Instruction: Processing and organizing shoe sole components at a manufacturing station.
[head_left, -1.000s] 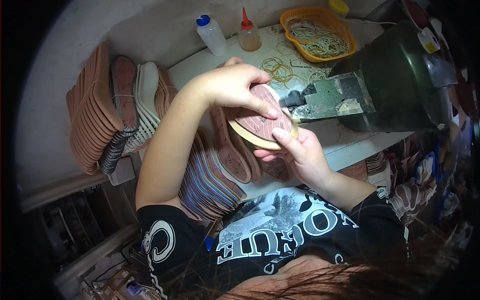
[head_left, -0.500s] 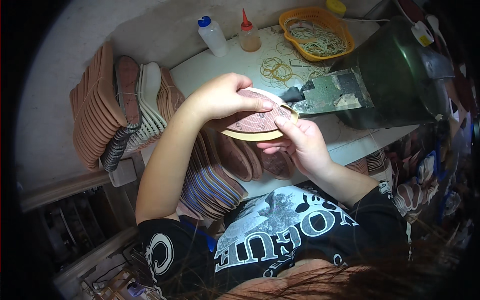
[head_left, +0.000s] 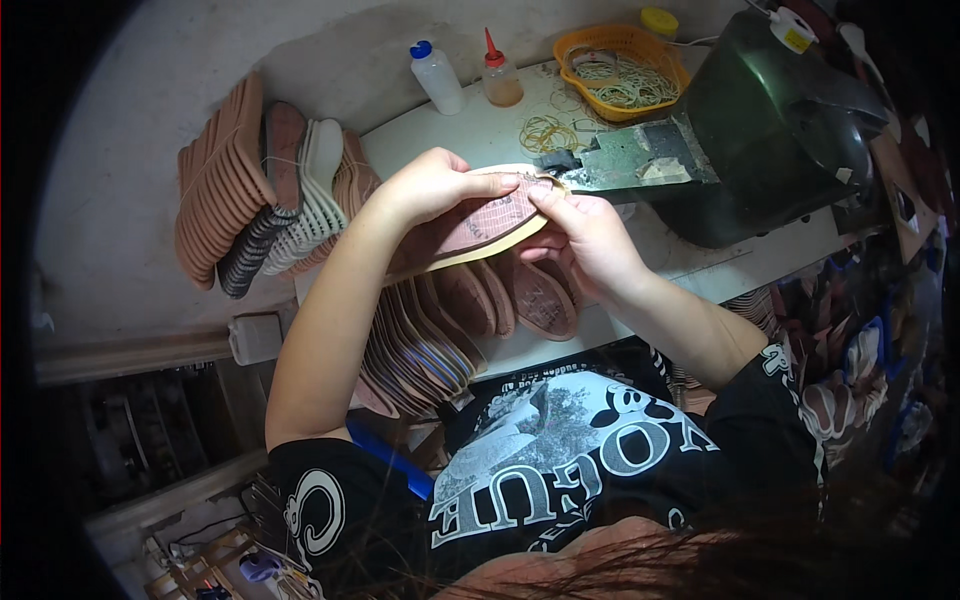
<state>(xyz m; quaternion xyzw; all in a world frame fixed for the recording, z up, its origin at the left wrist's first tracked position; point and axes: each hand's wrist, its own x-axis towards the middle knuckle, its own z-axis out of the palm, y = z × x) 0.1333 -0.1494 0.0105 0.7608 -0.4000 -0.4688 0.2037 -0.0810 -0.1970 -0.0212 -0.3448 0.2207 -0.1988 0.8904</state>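
Note:
A pinkish-brown shoe insole (head_left: 488,226) with a pale tan edge is held flat over the white worktable (head_left: 480,135). My left hand (head_left: 432,186) grips its upper edge, fingers laid along the top. My right hand (head_left: 583,236) pinches its right tip from below, close to the grey metal plate (head_left: 640,166) of a dark green machine (head_left: 770,130). Under the insole, several more insoles (head_left: 520,296) lie fanned out on the table's front edge.
Stacks of brown, black and white soles (head_left: 260,190) stand at the left. A white bottle with blue cap (head_left: 437,76), a glue bottle with red tip (head_left: 498,78), loose rubber bands (head_left: 545,132) and an orange basket (head_left: 612,70) sit at the back.
Both hands have lifted the insole slightly and turned it from a rounder, face-on position to lie flatter and longer, its tip staying beside the machine's plate.

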